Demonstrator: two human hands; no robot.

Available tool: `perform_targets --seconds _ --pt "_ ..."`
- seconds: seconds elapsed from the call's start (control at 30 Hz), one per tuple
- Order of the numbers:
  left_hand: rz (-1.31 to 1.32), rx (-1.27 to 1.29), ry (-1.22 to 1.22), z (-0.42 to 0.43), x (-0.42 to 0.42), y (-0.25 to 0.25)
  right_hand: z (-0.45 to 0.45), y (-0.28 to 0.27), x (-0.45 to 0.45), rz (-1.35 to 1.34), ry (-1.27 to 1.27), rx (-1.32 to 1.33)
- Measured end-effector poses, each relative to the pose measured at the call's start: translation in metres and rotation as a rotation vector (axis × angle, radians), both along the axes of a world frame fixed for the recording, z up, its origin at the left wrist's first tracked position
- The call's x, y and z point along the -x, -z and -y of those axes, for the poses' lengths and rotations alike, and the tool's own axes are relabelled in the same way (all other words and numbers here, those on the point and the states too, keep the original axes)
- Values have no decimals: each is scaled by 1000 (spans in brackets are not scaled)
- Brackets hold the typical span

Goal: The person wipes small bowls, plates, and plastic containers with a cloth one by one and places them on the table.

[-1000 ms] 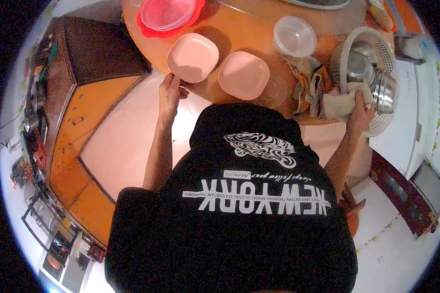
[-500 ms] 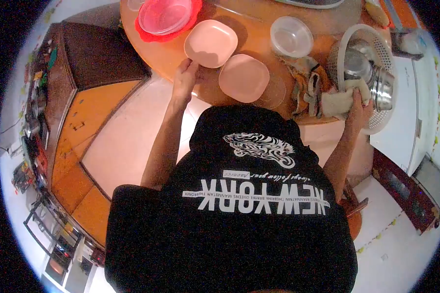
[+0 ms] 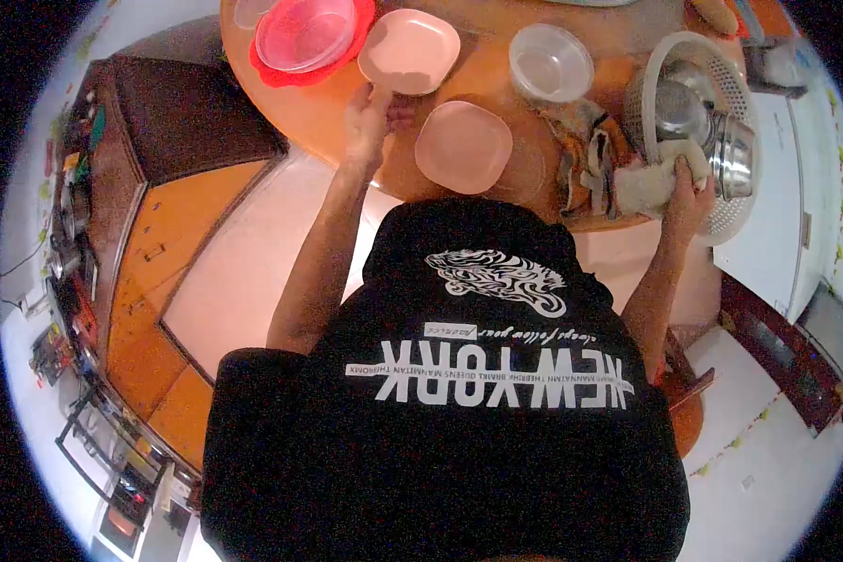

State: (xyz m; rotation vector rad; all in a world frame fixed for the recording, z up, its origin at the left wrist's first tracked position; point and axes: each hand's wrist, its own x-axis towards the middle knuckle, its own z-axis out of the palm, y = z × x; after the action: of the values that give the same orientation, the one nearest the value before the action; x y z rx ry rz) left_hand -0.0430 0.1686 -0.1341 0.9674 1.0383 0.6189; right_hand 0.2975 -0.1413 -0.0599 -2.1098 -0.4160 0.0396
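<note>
My left hand is over the near left edge of the table, fingers apart and holding nothing. Just beyond it lies a pink square plate with rounded corners. A second pink plate rests nearer to me, right of that hand. My right hand grips a beige cloth beside the white colander. Metal bowls and a steel container sit in the colander. Left of the cloth is a crumpled patterned cloth.
A red scalloped dish holds a pink bowl at the far left of the round wooden table. A clear plastic bowl stands behind the patterned cloth. Brown and orange cabinets are on the left.
My left hand has let go of the far pink plate, which now lies slightly farther away. My right hand still holds the beige cloth near the colander.
</note>
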Motion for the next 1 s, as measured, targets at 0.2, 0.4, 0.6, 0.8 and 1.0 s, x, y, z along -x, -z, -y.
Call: perform_targets --seconds 0.2,0.4,0.6,0.8,1.0 --pt "-27 -239 4 15 13 26 -4 -6 7 -46 -28 -71" --pt "-557 -555 510 38 27 10 -2 2 -1 6 -41 -70" --pt "-645 -779 558 50 18 -7 2 6 -5 38 -23 -14" --pt "-625 -688 501 47 24 -19 -1 -1 1 57 -35 17" --pt "-431 -519 349 51 29 -63 6 7 -6 218 -27 181"
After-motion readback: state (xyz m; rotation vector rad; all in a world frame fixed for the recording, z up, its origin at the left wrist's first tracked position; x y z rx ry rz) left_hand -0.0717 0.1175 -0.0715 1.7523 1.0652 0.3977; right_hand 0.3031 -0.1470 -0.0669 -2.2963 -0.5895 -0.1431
